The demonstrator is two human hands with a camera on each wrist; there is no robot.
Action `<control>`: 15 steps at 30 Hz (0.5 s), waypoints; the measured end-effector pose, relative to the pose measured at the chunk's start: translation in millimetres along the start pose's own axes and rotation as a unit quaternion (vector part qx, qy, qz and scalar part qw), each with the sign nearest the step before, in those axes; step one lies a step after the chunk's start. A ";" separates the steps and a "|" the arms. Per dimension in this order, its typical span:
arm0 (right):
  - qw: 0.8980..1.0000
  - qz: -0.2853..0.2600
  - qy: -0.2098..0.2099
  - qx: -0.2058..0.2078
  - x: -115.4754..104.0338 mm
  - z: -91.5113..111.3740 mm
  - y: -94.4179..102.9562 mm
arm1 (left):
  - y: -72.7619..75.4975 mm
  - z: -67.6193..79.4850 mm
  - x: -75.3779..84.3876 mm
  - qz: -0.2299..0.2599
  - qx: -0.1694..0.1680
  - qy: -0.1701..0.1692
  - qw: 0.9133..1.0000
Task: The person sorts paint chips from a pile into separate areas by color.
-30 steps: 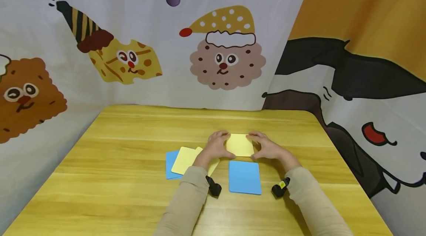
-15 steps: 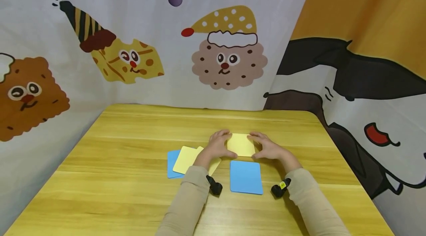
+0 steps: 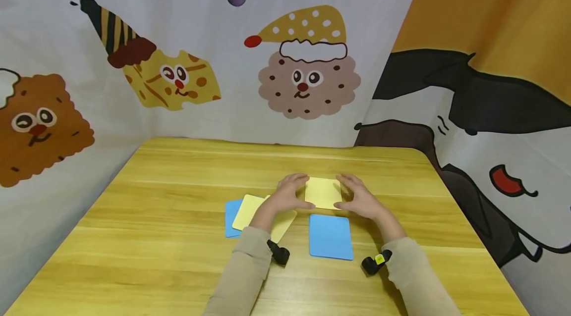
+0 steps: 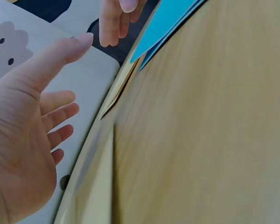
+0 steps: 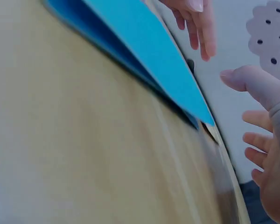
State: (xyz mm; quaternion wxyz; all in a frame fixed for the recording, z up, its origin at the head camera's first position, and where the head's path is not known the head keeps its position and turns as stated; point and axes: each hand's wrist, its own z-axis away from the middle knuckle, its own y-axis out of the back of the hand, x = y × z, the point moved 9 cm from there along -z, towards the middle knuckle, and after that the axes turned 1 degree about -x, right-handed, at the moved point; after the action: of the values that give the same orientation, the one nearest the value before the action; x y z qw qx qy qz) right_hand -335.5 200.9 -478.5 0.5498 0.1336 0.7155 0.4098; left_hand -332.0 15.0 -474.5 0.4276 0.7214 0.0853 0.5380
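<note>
A pale yellow card [image 3: 323, 192] lies toward the far side of the table, between the person's two hands. The left hand [image 3: 287, 195] is at its left edge, thumb and fingers spread apart with nothing between them. Opposite it, the right hand [image 3: 362, 200] has its thumb and fingers spread at the card's right edge. Nearer the person lies a blue card [image 3: 330, 237]; the right wrist view shows it as two blue layers [image 5: 144, 51] parted along one side. In the left wrist view the left palm [image 4: 18, 140] is bare.
Left of the hands, yellow cards [image 3: 248, 209] overlap a blue card [image 3: 232, 212], partly hidden by the left forearm. The wooden table [image 3: 134, 256] meets a cartoon-printed curtain [image 3: 187, 123] at its back. Small black cameras [image 3: 279, 253] sit on both wrists.
Both hands have drawn slightly outward from the far yellow card's edges, their wrists turning a little. The cards keep their places on the table.
</note>
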 end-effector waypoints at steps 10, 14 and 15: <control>0.998 0.011 0.033 0.056 -29.6 10.1 -6.6 | 14.9 19.9 -2.0 0.022 0.003 -0.013 1.000; 0.997 0.000 0.037 0.069 -40.3 14.5 -11.3 | 20.5 28.5 -5.2 0.032 0.002 -0.023 0.999; 0.997 -0.001 0.035 0.072 -42.5 15.3 -12.7 | 22.1 30.5 -6.2 0.034 0.002 -0.025 0.999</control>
State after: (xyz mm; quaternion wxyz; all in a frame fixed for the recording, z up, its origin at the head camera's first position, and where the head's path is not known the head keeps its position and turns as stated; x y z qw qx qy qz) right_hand -303.2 172.4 -460.0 0.5136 0.1573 0.7624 0.3610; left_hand -316.0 -18.4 -464.9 0.4093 0.7384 0.0511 0.5335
